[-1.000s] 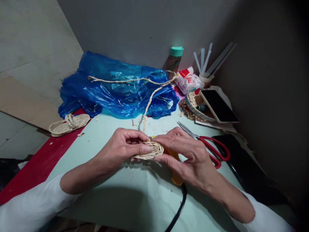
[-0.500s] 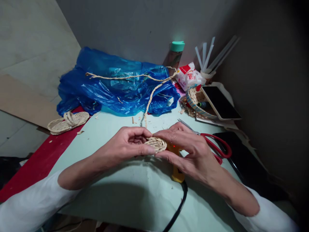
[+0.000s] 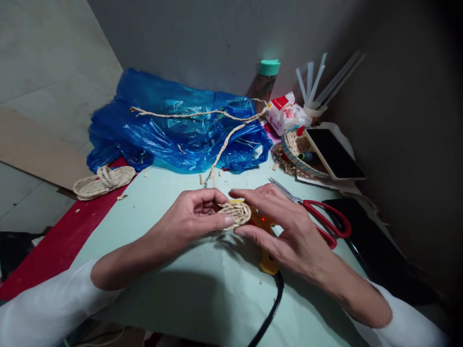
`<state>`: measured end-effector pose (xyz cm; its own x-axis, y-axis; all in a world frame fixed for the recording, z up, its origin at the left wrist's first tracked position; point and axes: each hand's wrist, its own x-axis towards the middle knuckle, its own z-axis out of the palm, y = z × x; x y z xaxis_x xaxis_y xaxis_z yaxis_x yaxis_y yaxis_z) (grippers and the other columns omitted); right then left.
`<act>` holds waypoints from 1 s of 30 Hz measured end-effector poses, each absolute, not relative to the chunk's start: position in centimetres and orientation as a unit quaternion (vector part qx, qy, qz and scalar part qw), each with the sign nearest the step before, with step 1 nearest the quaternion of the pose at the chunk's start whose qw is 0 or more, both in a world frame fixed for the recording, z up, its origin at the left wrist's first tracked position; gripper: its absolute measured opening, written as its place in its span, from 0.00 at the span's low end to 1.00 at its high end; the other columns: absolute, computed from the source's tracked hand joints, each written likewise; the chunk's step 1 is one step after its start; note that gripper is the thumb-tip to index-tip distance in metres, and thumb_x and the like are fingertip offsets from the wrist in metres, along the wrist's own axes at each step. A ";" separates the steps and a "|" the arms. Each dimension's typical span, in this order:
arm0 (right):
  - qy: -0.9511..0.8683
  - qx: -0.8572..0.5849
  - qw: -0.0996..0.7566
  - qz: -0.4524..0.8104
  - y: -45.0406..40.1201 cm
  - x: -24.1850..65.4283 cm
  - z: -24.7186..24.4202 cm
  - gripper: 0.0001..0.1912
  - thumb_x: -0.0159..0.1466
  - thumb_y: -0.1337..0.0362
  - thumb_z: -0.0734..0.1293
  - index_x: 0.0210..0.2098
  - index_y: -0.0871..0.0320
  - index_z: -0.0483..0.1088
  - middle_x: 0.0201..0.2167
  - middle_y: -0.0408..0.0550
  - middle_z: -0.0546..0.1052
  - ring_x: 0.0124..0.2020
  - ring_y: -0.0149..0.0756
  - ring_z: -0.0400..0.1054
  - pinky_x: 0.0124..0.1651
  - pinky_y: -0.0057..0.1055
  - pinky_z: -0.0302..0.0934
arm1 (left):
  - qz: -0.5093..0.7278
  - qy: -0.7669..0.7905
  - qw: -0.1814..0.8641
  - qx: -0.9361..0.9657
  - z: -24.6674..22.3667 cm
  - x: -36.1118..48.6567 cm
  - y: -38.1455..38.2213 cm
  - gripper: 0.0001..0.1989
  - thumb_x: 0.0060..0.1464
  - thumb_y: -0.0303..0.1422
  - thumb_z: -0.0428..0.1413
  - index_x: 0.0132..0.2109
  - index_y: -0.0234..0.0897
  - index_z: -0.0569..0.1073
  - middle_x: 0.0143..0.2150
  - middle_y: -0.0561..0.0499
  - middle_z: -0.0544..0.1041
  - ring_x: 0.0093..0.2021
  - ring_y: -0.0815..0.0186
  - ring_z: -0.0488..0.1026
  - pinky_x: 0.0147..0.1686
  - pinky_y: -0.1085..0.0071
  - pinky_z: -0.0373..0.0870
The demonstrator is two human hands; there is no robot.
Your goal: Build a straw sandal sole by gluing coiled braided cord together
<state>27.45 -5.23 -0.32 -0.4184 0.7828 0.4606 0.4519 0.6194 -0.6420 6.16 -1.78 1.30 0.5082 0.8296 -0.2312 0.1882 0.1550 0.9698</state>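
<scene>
A small oval coil of braided straw cord [image 3: 237, 214] is pinched between the thumb and fingers of my left hand [image 3: 197, 212]. From it, a loose length of the cord [image 3: 227, 140] runs up over the blue plastic bag. My right hand [image 3: 278, 219] is at the coil's right side, thumb and fingers spread apart around its edge; whether a fingertip touches it I cannot tell. Partly hidden under that hand lies a yellow glue gun [image 3: 268, 262] with a red light and black cable. Red-handled scissors [image 3: 325, 219] rest just beyond the right hand.
The crumpled blue bag [image 3: 170, 135] covers the table's back. Two coiled straw pieces [image 3: 104, 183] lie on the red strip at left. At right are a small basket [image 3: 294, 149], a phone [image 3: 334, 154], a tissue pack [image 3: 285, 115], a green-lidded bottle [image 3: 267, 79] and a cup of white sticks [image 3: 314, 111].
My right fingers and thumb have parted from their pinch on the coil's right side. My left hand still holds the coil in about the same place.
</scene>
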 end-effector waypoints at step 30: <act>-0.797 -0.442 0.366 0.190 -5.8 26.0 -1.4 0.18 0.76 0.61 0.53 0.55 0.63 0.68 0.29 0.47 0.77 0.28 0.33 0.72 0.30 0.28 0.63 | 0.348 0.440 0.551 0.619 0.4 7.4 -2.4 0.04 0.52 0.31 0.64 0.36 0.38 0.83 0.35 0.52 0.83 0.36 0.66 0.76 0.38 0.73 0.70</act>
